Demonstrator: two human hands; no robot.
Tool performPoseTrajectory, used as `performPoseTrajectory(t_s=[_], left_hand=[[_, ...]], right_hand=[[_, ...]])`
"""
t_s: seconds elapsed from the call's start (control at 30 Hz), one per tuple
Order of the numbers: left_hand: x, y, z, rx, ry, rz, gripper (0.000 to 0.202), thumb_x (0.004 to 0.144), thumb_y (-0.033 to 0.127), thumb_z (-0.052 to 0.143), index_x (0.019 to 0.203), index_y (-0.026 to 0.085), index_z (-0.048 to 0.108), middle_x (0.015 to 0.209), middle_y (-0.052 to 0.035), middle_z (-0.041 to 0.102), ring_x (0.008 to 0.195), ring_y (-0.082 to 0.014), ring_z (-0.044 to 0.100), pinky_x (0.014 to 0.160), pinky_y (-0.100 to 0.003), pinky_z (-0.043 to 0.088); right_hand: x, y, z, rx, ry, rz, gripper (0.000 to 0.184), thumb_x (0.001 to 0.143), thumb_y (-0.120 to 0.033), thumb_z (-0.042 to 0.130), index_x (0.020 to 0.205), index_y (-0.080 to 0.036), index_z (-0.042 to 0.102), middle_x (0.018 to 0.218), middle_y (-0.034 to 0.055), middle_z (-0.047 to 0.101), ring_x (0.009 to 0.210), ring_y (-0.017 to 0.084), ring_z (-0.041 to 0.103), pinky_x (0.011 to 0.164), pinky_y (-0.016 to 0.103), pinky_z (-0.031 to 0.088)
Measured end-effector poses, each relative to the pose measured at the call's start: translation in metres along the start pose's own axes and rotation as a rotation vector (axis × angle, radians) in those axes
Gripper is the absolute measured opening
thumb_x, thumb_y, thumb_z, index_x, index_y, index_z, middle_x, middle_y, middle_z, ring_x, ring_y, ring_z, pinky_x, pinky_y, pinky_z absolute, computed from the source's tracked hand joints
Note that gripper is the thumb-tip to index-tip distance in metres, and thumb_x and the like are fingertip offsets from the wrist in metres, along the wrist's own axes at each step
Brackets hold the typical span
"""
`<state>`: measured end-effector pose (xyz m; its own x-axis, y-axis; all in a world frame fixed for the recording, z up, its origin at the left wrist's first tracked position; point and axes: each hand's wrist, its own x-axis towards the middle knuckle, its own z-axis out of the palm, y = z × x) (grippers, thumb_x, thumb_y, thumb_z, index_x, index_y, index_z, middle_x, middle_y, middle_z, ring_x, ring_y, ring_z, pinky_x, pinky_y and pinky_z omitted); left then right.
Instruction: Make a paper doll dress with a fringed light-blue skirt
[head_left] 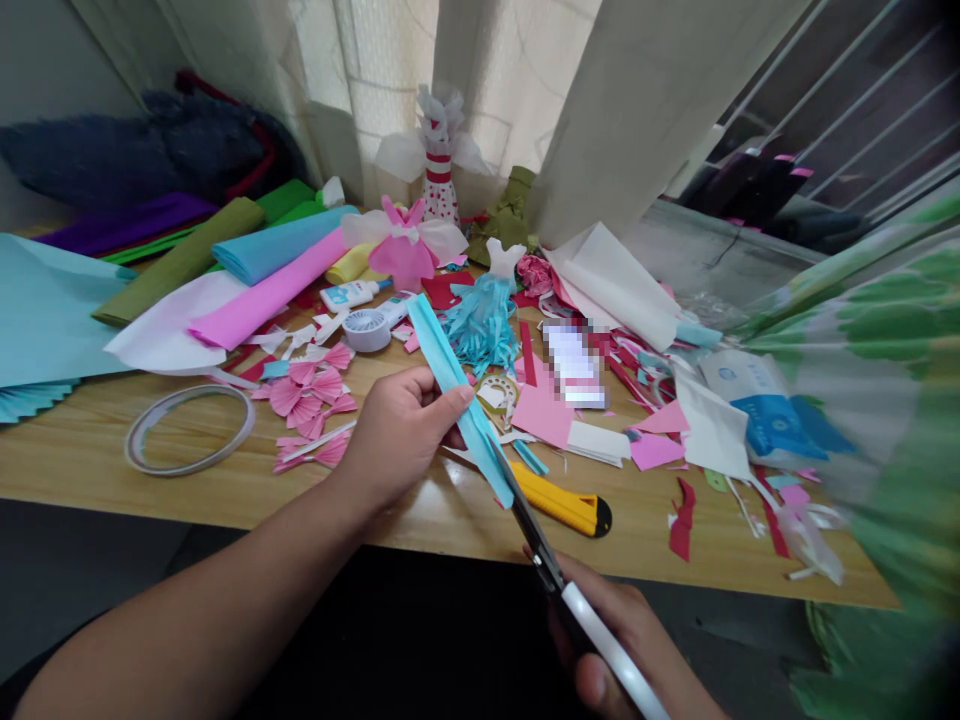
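My left hand [401, 435] pinches a narrow folded strip of light-blue paper [456, 398] above the wooden table [150, 490]. My right hand [607, 640] grips a pair of white-handled scissors [559, 570] at the table's front edge. Their dark blades reach up to the strip's lower end and appear to hold it between them. A yellow and black utility knife [559, 505] lies on the table just right of the blades. Below my left wrist, pink paper fans [304, 400] lie on the wood.
A roll of clear tape [187, 430] lies at the left. Sheets and rolls of coloured paper, paper dresses, a small white fan and glue crowd the back. Paper scraps cover the right. A green-patterned cloth [877, 350] blurs in at the right edge.
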<state>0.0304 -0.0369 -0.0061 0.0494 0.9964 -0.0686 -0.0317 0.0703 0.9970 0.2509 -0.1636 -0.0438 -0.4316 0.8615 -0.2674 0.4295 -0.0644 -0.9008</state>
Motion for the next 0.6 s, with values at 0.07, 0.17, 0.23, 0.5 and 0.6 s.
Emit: performPoseTrajectory(t_s=[0.07,0.17,0.23,0.5,0.6], left_hand=[[0.000,0.000,0.000,-0.008,-0.003,0.000,0.019,0.077,0.030,0.065,0.070,0.012,0.062,0.058,0.0012,0.063,0.049,-0.0089,0.057,0.047,-0.017,0.045],[0.001,-0.001,0.000,-0.019,-0.009,0.005,0.020,0.077,0.030,0.065,0.070,0.012,0.062,0.058,0.0011,0.064,0.049,-0.0087,0.058,0.047,-0.017,0.045],[0.001,-0.002,-0.001,-0.027,-0.012,0.013,0.020,0.077,0.031,0.065,0.069,0.013,0.061,0.058,0.0013,0.063,0.049,-0.0084,0.057,0.047,-0.017,0.045],[0.001,-0.004,-0.002,-0.043,-0.002,0.005,0.020,0.077,0.032,0.065,0.071,0.013,0.062,0.058,0.0016,0.063,0.049,-0.0086,0.057,0.047,-0.018,0.044],[0.002,-0.005,-0.002,-0.054,-0.002,0.009,0.022,0.077,0.034,0.064,0.071,0.013,0.061,0.058,0.0014,0.062,0.049,-0.0093,0.057,0.047,-0.019,0.044]], right_hand=[[0.001,-0.001,0.000,0.007,-0.005,0.021,0.081,0.073,-0.074,0.045,0.126,-0.013,0.047,0.054,-0.0048,0.040,0.047,0.010,0.033,0.043,0.021,0.021],[0.001,0.000,-0.001,0.011,-0.006,0.012,0.080,0.072,-0.075,0.046,0.123,-0.013,0.049,0.053,-0.0054,0.037,0.046,0.009,0.031,0.042,0.021,0.021],[0.001,0.001,-0.001,0.010,-0.009,-0.005,0.079,0.073,-0.074,0.046,0.123,-0.013,0.049,0.052,-0.0060,0.036,0.044,0.008,0.029,0.041,0.021,0.020],[0.000,0.007,-0.001,-0.004,0.008,0.028,0.079,0.073,-0.076,0.044,0.123,-0.015,0.050,0.051,-0.0063,0.036,0.043,0.008,0.028,0.041,0.022,0.019],[-0.001,0.010,0.000,-0.005,-0.002,0.061,0.082,0.071,-0.078,0.043,0.123,-0.016,0.050,0.051,-0.0064,0.035,0.044,0.008,0.028,0.041,0.022,0.020]])
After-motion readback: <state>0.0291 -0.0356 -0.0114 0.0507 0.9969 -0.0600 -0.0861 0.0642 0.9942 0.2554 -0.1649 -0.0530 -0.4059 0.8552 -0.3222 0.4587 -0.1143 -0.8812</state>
